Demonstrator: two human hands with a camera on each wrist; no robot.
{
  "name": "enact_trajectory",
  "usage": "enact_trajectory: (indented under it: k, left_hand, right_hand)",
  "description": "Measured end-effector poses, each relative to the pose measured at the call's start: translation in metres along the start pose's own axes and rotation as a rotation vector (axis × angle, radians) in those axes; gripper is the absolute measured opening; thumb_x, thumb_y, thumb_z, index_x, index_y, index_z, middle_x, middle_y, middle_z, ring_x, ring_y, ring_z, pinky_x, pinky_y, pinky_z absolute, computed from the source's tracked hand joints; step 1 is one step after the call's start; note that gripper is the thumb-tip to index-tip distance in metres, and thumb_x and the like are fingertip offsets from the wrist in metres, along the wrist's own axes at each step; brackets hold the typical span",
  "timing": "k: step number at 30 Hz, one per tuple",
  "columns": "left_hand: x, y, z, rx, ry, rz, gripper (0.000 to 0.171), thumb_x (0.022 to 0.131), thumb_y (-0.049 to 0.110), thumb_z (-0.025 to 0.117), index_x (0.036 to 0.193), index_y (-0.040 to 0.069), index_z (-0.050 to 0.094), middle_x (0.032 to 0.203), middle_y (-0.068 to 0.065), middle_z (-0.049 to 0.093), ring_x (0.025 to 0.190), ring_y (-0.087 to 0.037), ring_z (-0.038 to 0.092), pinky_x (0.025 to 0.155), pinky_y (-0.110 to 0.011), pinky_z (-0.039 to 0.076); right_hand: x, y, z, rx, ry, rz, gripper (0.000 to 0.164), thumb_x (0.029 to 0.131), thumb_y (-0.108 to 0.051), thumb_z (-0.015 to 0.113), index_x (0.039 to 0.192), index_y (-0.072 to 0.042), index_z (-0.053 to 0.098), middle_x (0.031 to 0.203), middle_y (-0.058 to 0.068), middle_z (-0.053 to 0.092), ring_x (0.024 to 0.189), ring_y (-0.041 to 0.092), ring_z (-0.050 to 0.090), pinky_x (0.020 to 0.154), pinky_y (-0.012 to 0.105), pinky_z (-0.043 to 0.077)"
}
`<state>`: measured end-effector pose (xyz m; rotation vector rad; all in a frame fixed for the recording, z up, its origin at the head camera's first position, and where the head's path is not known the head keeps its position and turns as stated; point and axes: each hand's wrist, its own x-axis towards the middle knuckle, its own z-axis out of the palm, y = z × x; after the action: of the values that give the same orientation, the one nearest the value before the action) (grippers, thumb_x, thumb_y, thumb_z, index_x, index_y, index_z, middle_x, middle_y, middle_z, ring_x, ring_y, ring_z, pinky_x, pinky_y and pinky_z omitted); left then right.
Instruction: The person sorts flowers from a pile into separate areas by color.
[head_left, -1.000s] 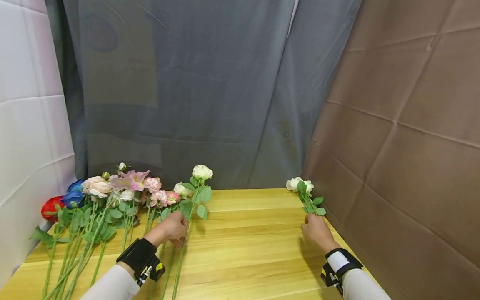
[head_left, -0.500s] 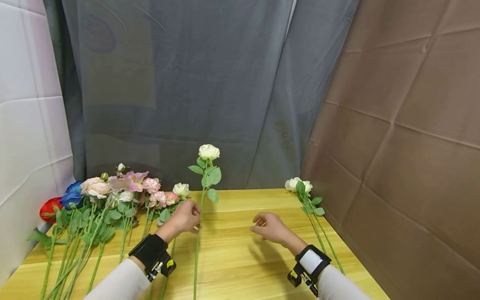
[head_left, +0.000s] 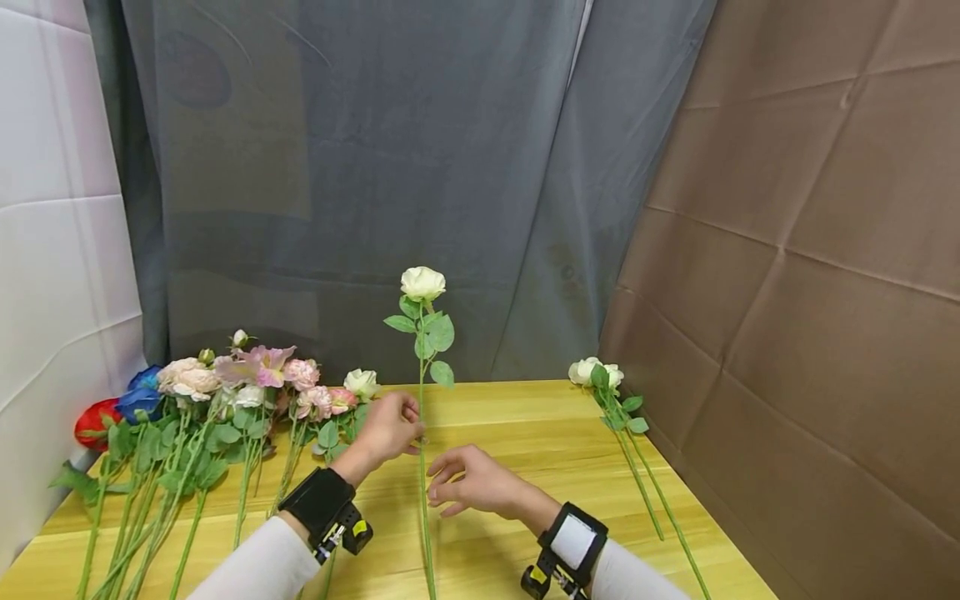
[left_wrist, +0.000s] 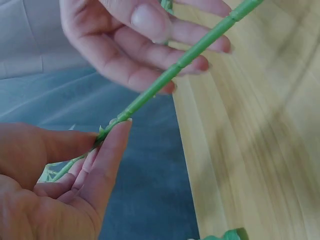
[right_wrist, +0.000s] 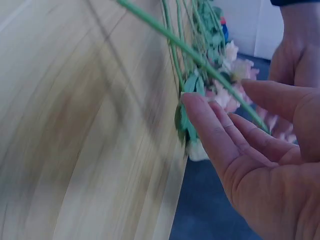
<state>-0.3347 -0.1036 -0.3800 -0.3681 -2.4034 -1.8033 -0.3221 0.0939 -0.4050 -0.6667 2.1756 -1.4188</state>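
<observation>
A white rose on a long green stem stands nearly upright in the middle of the head view. My left hand pinches its stem between thumb and fingers, as the left wrist view shows up close. From the right, my right hand has come up beside the stem below the left hand, fingers spread and loosely bent. In the right wrist view the stem crosses between the thumb and fingers of the right hand, which are apart and not closed round it.
On the left lie several flowers: a red one, blue ones, pink ones and another white rose. White roses lie at the right on the wooden table. A grey curtain hangs behind.
My left hand has lifted the white rose off the left group and moved it right, more upright. My right hand has left the white roses at the right and moved left to the stem.
</observation>
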Motion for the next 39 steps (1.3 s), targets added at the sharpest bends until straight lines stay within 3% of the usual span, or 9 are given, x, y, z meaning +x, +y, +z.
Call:
enact_trajectory:
  k: [3, 9, 13, 20, 26, 32, 39]
  left_hand:
    - [-0.001, 0.002, 0.001, -0.011, -0.011, 0.019, 0.012, 0.089, -0.015, 0.062, 0.094, -0.008, 0.054, 0.081, -0.013, 0.053, 0.065, -0.024, 0.069, 0.057, -0.038, 0.062]
    - [-0.001, 0.002, 0.003, -0.021, -0.001, -0.033, 0.012, 0.089, -0.012, 0.065, 0.096, -0.006, 0.057, 0.083, -0.014, 0.057, 0.066, -0.025, 0.068, 0.060, -0.040, 0.062]
    - [-0.001, 0.000, 0.003, -0.010, -0.024, -0.032, 0.014, 0.089, -0.011, 0.066, 0.099, -0.005, 0.058, 0.083, -0.013, 0.058, 0.067, -0.024, 0.067, 0.062, -0.040, 0.062]
    - [-0.001, -0.014, -0.010, 0.060, -0.113, 0.034, 0.016, 0.089, -0.006, 0.070, 0.102, -0.006, 0.061, 0.083, -0.012, 0.061, 0.075, -0.034, 0.070, 0.063, -0.038, 0.062]
    - [-0.012, -0.027, -0.040, 0.197, -0.130, 0.008, 0.015, 0.089, -0.001, 0.074, 0.098, 0.001, 0.062, 0.084, -0.009, 0.060, 0.073, -0.028, 0.068, 0.061, -0.035, 0.059]
    - [-0.024, -0.042, -0.069, 0.284, -0.148, -0.061, 0.020, 0.087, 0.001, 0.075, 0.102, -0.003, 0.062, 0.088, -0.010, 0.060, 0.069, -0.024, 0.063, 0.059, -0.036, 0.055]
    - [-0.032, -0.050, -0.083, 0.401, -0.201, -0.110, 0.030, 0.085, 0.003, 0.077, 0.109, -0.008, 0.062, 0.092, -0.010, 0.060, 0.080, -0.022, 0.057, 0.071, -0.041, 0.052]
  right_hand:
    - [0.005, -0.001, 0.007, 0.006, -0.009, -0.015, 0.027, 0.094, 0.003, 0.065, 0.119, 0.012, 0.061, 0.095, 0.014, 0.070, 0.088, 0.029, 0.074, 0.078, 0.050, 0.061]
    - [0.007, -0.001, 0.013, 0.001, -0.019, -0.037, 0.004, 0.092, 0.009, 0.061, 0.095, 0.008, 0.058, 0.085, 0.016, 0.070, 0.078, 0.029, 0.074, 0.074, 0.058, 0.060]
    - [0.004, 0.000, 0.011, -0.004, -0.002, -0.046, 0.008, 0.093, 0.008, 0.063, 0.089, 0.005, 0.057, 0.084, 0.017, 0.069, 0.080, 0.035, 0.075, 0.072, 0.054, 0.061]
    - [-0.005, 0.003, 0.000, -0.041, 0.057, -0.045, 0.010, 0.093, 0.010, 0.062, 0.086, 0.007, 0.056, 0.083, 0.019, 0.066, 0.082, 0.045, 0.073, 0.072, 0.056, 0.061]
    - [-0.020, 0.016, -0.026, -0.122, 0.118, -0.057, 0.007, 0.096, 0.007, 0.060, 0.091, 0.009, 0.057, 0.085, 0.021, 0.065, 0.082, 0.045, 0.073, 0.071, 0.055, 0.061]
    - [-0.043, 0.033, -0.067, -0.192, 0.191, -0.031, 0.012, 0.097, 0.006, 0.059, 0.087, 0.009, 0.053, 0.081, 0.023, 0.064, 0.080, 0.044, 0.072, 0.069, 0.056, 0.061]
    - [-0.067, 0.050, -0.104, -0.229, 0.275, 0.020, 0.016, 0.096, 0.007, 0.059, 0.083, 0.008, 0.049, 0.077, 0.026, 0.061, 0.077, 0.040, 0.072, 0.069, 0.058, 0.060]
